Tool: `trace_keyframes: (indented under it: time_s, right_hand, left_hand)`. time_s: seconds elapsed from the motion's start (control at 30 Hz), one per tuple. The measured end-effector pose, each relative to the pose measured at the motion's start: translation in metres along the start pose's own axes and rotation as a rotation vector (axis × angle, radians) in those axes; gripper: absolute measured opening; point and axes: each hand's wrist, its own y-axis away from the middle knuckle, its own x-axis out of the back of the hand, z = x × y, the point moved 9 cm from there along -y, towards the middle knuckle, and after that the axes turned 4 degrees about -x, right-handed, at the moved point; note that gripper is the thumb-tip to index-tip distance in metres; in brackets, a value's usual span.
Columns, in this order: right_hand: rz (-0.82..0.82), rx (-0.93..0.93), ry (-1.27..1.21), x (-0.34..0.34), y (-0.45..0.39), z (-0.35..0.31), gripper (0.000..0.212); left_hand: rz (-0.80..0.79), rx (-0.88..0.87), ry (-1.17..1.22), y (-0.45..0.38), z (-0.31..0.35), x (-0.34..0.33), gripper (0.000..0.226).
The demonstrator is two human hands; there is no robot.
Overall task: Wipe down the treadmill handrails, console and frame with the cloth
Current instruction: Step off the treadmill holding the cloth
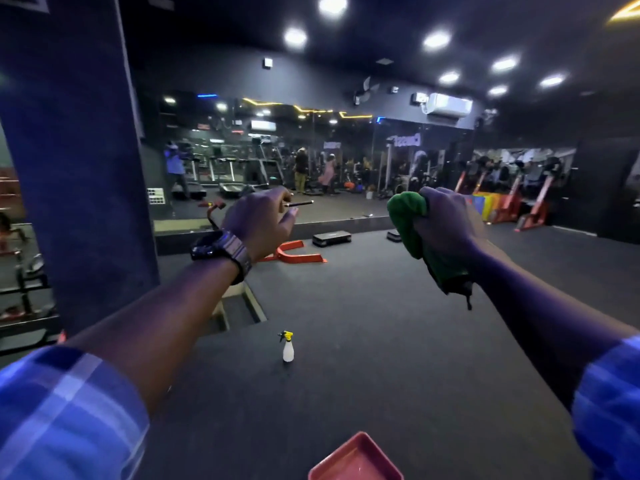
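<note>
A: Entry, head view. State of both hands?

B: Right hand (pixel 446 223), at about 2 o'clock from frame centre, is clenched around a crumpled green fabric cloth (pixel 414 230). The cloth bulges out at the thumb side and a darker tail of it hangs below the wrist. Left hand (pixel 259 223), at about 10 o'clock, pinches a thin dark pen-like stick (pixel 299 203) between thumb and fingertips; the stick points toward 3 o'clock, roughly level. A dark wristwatch (pixel 221 249) sits on the left wrist. Both forearms are raised, with blue checked sleeves (pixel 62 410) rolled up.

A: Hands touching each other?

B: No, well apart, with open floor seen between them.

A: Floor items?

B: A small white plastic spray bottle with a yellow-and-dark trigger head (pixel 287 348) stands upright on the dark matte floor (pixel 381 323), near 6 o'clock of centre, between the two forearms. A red shallow square tray (pixel 355 459) is cut off by the bottom edge, at 6 o'clock. Farther off, an orange metal floor frame (pixel 294 252) lies just beyond the left wrist, and a low black step platform (pixel 331 238) is beside it toward 3 o'clock.

A: Treadmills?

B: Visible only as reflections in the wall mirror (pixel 277 161) at 11 o'clock, blurred. Cannot tell detail. Neither hand touches any machine. A dark blue pillar (pixel 69 150) fills 9 o'clock.
</note>
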Motion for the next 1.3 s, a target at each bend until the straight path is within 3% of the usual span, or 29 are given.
trace_keyframes:
  time_s: [0.2, 0.43, 0.53, 0.8, 1.03, 1.17, 1.3]
  right_hand:
    - [-0.04, 0.026, -0.128, -0.039, -0.065, 0.064, 0.02]
    - [-0.133, 0.017, -0.394, -0.096, -0.134, 0.095, 0.019]
    - [-0.156, 0.051, -0.425, -0.127, -0.161, 0.109, 0.022]
    - [-0.239, 0.089, -0.431, -0.211, -0.226, 0.158, 0.031]
    - [-0.35, 0.073, -0.555, -0.33, -0.23, 0.206, 0.041]
    - [-0.503, 0.043, -0.607, -0.415, -0.195, 0.244, 0.035]
    - [-0.721, -0.015, -0.607, -0.509, -0.122, 0.27, 0.042]
  left_hand:
    - [0.014, 0.137, -0.07, -0.042, 0.009, -0.054, 0.038]
    - [0.035, 0.154, -0.125, -0.101, 0.038, -0.126, 0.027]
    - [0.045, 0.113, -0.127, -0.132, 0.048, -0.162, 0.025]
    - [0.051, 0.21, -0.098, -0.181, 0.039, -0.26, 0.034]
    - [-0.022, 0.368, -0.248, -0.161, 0.035, -0.334, 0.03]
    - [-0.113, 0.48, -0.231, -0.121, 0.041, -0.395, 0.03]
    - [-0.25, 0.615, -0.209, -0.049, 0.038, -0.461, 0.026]
